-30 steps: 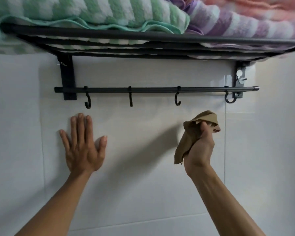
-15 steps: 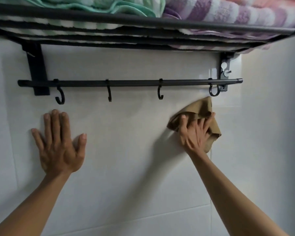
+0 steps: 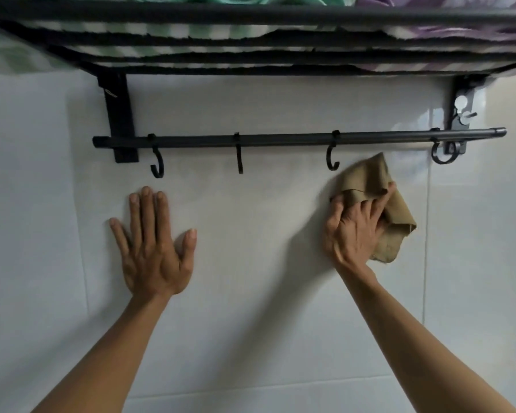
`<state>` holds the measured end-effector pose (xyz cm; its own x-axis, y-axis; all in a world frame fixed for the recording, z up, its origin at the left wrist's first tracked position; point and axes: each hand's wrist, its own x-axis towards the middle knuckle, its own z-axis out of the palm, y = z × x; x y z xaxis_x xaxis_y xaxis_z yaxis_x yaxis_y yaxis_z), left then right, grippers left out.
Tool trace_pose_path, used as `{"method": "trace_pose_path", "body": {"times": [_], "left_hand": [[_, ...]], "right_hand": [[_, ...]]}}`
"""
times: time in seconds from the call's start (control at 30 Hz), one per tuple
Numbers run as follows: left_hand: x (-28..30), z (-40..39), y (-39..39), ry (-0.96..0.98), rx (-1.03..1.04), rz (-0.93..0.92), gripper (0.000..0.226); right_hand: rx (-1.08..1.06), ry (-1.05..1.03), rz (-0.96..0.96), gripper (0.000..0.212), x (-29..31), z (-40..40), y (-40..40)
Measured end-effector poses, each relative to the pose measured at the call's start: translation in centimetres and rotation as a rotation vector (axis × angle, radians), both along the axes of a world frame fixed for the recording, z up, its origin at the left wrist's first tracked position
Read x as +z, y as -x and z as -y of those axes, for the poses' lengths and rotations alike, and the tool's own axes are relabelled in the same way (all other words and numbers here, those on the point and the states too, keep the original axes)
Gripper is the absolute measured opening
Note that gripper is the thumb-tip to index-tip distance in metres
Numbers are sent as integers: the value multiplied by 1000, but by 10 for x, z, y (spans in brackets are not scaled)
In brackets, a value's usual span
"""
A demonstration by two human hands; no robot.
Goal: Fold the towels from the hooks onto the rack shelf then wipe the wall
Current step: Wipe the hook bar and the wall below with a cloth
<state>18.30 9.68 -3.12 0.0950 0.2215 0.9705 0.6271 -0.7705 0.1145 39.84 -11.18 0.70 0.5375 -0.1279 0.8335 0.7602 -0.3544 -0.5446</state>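
Four bare hooks (image 3: 157,162) under the rack (image 3: 256,16), towels (image 3: 191,28) already folded on its shelf, leaving only the wall (image 3: 265,248): right hand (image 3: 353,231) gripping a cloth (image 3: 395,210) pressed just below the bar, left hand (image 3: 154,245) spread flat beside it.

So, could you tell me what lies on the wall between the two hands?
Head view: only bare white tile wall between the left hand and right hand.

A home bathroom: glossy white wall tiles (image 3: 251,338), black towel rack (image 3: 251,16) with hooks (image 3: 157,162), folded towels (image 3: 191,31).
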Motion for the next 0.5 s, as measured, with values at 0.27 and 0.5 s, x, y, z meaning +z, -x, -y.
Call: {"method": "trace_pose_path", "body": {"times": [0.27,0.5], "left_hand": [[-1,-7,2,-14,-10,-8,70],[-7,-27,22,-54,-22,57,62]], "right_hand": [[160,89,247,50,-1,-64,75],[269,374,482,46,12,-112,131]]}}
